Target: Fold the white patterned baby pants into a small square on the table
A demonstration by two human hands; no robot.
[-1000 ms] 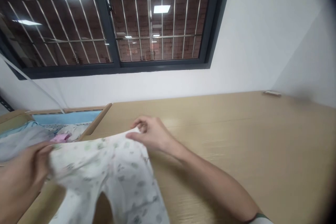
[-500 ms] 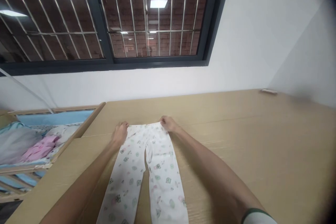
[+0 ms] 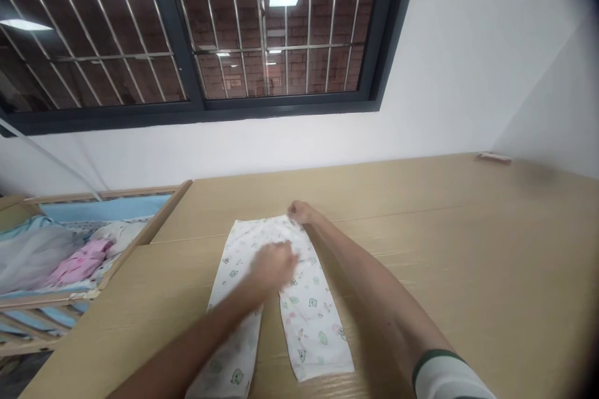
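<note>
White baby pants [image 3: 318, 312] with small green and pink prints lie spread out on the tan tabletop [image 3: 421, 243], waistband away from me and legs toward me. My right hand [image 3: 302, 212] is closed on the waistband's right corner. Over the upper middle of the pants is my left hand [image 3: 275, 265], smeared by motion. Its fingers look curled, but whether they touch or grip the fabric cannot be seen. My left forearm covers part of the left pant leg.
A wooden crib [image 3: 156, 221] with blue lining stands at the left, holding pink cloth [image 3: 84, 262] and white netting. Behind the table rise a white wall [image 3: 262, 143] and a barred window [image 3: 281, 31]. A small flat item [image 3: 495, 158] lies at the far right edge.
My left hand has let go of the waistband's left corner and moved right and nearer, over the middle of the pants. My right hand keeps its hold on the right corner.
</note>
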